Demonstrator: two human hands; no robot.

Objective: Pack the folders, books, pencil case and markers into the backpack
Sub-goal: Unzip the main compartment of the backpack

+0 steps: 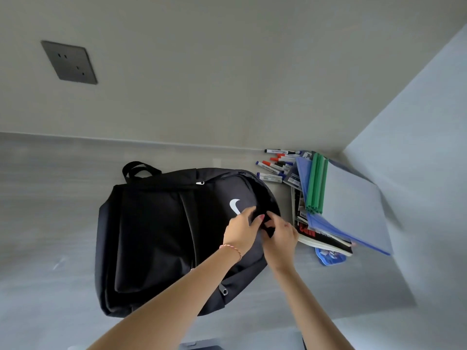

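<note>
Fingers (260, 219) of left hand (241, 229) and right hand (281, 236): curled, black fabric pinched at opening edge of backpack (156, 236), laid flat on surface (50, 198).

My black backpack (156, 236) lies flat, its white logo up. To its right the markers (275, 164) lie loose near the wall. Beside them, blue and green folders (336, 198) rest on the books (323, 237). The blue pencil case (329, 257) shows under them.
</note>
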